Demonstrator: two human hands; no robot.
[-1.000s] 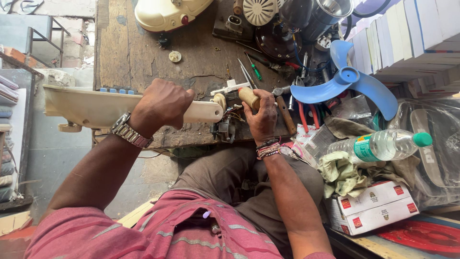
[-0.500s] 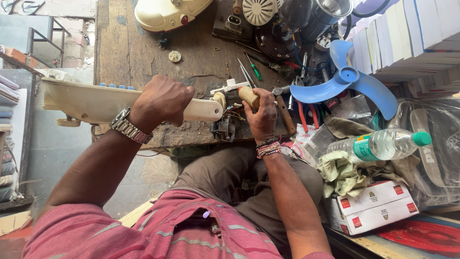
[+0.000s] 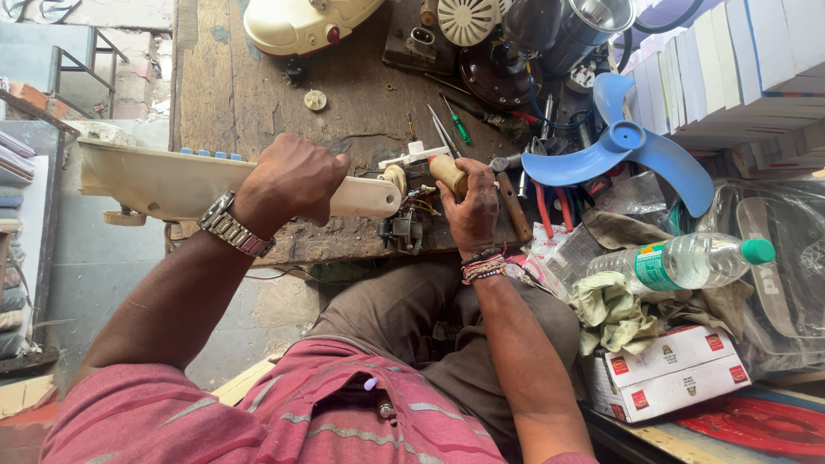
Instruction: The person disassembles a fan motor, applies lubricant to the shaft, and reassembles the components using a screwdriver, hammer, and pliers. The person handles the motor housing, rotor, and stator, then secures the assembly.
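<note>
The left hand, arm reaching up from the lower left, is wrapping closed around a long cream plastic housing, which is lying with its long axis across the frame, its narrow end pointing right at centre. The right hand is curling shut around a wooden tool handle, just right of that end, above the worn wooden workbench.
</note>
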